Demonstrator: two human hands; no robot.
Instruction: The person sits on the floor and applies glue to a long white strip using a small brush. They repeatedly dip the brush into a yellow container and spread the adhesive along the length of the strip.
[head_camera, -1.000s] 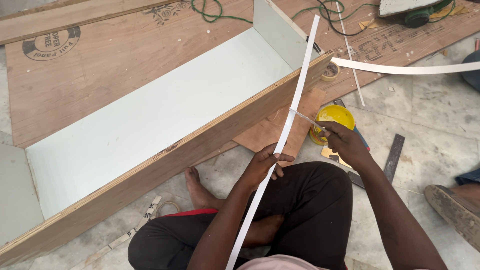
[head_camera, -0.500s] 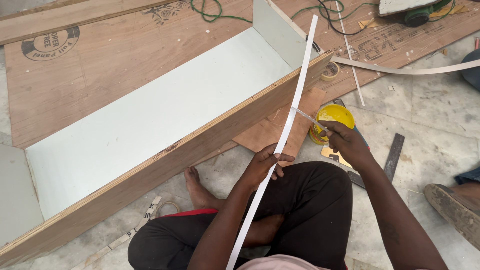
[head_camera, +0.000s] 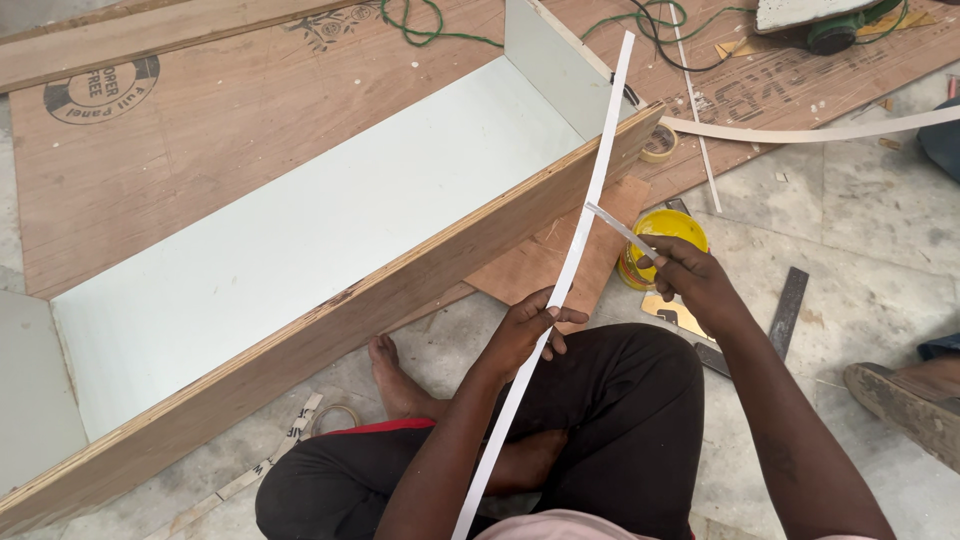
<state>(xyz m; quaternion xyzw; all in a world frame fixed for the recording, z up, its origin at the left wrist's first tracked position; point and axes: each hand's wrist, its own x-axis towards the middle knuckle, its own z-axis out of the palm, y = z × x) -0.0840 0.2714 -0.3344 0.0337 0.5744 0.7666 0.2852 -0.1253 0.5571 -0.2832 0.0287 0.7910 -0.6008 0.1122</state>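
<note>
- left hand (head_camera: 525, 330) pinched shut on a long white strip (head_camera: 583, 215), just above the lap in black trousers (head_camera: 610, 420).
- strip running from below the left arm up past the plywood box (head_camera: 300, 250), its upper end near the box's far right corner.
- right hand (head_camera: 690, 280) closed on a thin white stick (head_camera: 618, 228), tip of the stick touching the strip just above the left hand.
- yellow tin (head_camera: 668, 232) on the floor just behind the right hand, beside a scrap of brown board (head_camera: 540, 265).
- box lying on its side, pale inside face up, front plywood edge close to a bare foot (head_camera: 395, 375).
- tape roll (head_camera: 335, 418) on the floor by the foot; another tape roll (head_camera: 658, 143) near the box's right end.
- metal square (head_camera: 780, 310) on the tiled floor right of the right wrist.
- second white strip (head_camera: 810, 132) curving across the big plywood sheet (head_camera: 200, 150) at the far right.
- green cable (head_camera: 430, 28) along the sheet's far edge.
</note>
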